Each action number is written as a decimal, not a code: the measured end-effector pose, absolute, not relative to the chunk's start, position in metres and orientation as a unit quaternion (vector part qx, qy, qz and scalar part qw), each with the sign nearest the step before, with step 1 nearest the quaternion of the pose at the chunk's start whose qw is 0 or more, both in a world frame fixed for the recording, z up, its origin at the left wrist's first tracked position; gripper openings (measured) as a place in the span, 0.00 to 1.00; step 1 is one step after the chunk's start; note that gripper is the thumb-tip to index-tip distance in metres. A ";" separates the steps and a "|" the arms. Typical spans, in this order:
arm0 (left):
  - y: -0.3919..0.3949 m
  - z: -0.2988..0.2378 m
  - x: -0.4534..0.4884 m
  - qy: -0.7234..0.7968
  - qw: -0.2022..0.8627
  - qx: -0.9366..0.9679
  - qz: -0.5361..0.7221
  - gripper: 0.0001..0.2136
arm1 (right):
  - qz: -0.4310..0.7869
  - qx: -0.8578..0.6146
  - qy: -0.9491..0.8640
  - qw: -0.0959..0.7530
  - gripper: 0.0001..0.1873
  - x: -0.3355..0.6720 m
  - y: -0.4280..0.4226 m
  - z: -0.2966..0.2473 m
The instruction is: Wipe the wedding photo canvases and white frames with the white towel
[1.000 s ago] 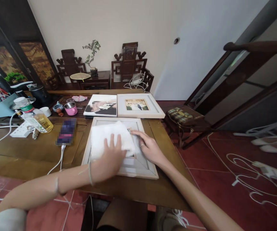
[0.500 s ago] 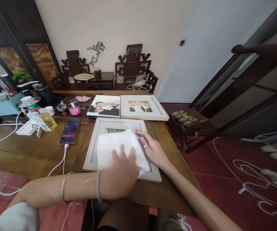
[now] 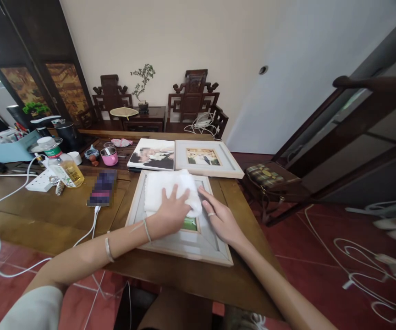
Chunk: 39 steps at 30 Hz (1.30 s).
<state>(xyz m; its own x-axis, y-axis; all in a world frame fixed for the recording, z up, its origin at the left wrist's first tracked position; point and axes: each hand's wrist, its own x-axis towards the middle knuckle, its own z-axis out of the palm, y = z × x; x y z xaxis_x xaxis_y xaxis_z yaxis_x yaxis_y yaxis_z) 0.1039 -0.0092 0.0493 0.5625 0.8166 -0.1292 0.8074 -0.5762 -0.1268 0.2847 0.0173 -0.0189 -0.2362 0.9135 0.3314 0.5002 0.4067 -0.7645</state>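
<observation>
A pale wooden picture frame [image 3: 198,245] lies flat on the wooden table [image 3: 57,211] in front of me. My left hand [image 3: 170,211] lies flat, fingers spread, on a folded white cloth [image 3: 165,189] that covers the frame's upper half. My right hand [image 3: 220,220], a ring on one finger, rests open on the frame's right side, fingertips touching the cloth's edge. A strip of the photo [image 3: 190,224] shows below the cloth.
Two more pictures lie behind: an unframed print [image 3: 153,154] and a framed photo [image 3: 206,158]. To the left are a phone [image 3: 102,188] on a white cable, an oil bottle [image 3: 62,167], a power strip [image 3: 41,181] and a pink cup [image 3: 109,156]. White cables [image 3: 366,256] trail over the red floor at right.
My left hand has pushed the cloth from the frame's lower half up to its top edge, uncovering the lower part of the photo. My right hand has stayed on the frame's right side.
</observation>
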 end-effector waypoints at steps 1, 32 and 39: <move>-0.012 0.049 0.104 -0.451 0.032 -0.888 0.082 0.19 | 0.265 -0.476 -0.739 0.396 0.27 0.285 0.017 -0.019; -0.070 0.082 0.030 -0.459 -0.009 -0.873 0.165 0.20 | 0.265 -0.433 -0.752 0.419 0.25 0.285 0.019 -0.021; -0.115 0.098 0.056 -0.418 -0.120 -0.891 0.131 0.23 | 0.267 -0.429 -0.747 0.432 0.26 0.284 0.020 -0.021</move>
